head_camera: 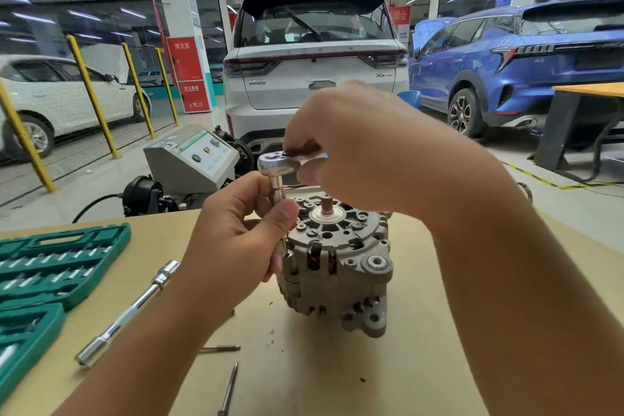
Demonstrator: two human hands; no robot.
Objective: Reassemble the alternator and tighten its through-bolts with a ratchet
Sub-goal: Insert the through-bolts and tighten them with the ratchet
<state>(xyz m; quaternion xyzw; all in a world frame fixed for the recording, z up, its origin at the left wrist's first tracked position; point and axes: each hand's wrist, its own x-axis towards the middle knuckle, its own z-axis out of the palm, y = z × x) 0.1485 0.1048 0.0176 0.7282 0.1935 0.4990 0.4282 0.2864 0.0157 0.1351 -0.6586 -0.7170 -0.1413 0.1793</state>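
Grey cast metal, the alternator [337, 263] stands on the tan counter [422, 365] with its shaft end pointing up, copper windings showing through the slots in its side. The right hand [354, 149] curls around the handle of the ratchet [280, 162], whose round chrome head sits above the alternator's left edge. From that head a socket and extension [277, 191] drop straight down to a through-bolt [284, 241] entering the alternator's rim. The left hand [243, 233] pinches that vertical stem between thumb and fingers, just left of the alternator.

Left of the alternator on the counter lie a chrome extension bar [130, 311] and, further left, an open green socket case [50, 267]. Two loose long bolts [221, 348] [231, 385] lie in front of the alternator, toward the person.

Beyond the alternator, a grey test machine [192, 159] stands on the floor, its panel text too small to read. Behind that is a white SUV [314, 78] with a badge beginning "X" on its tailgate. A red sign [189, 74] on the pillar left of the SUV carries Chinese characters and "119". A blue SUV [520, 64] is parked right of the white one.
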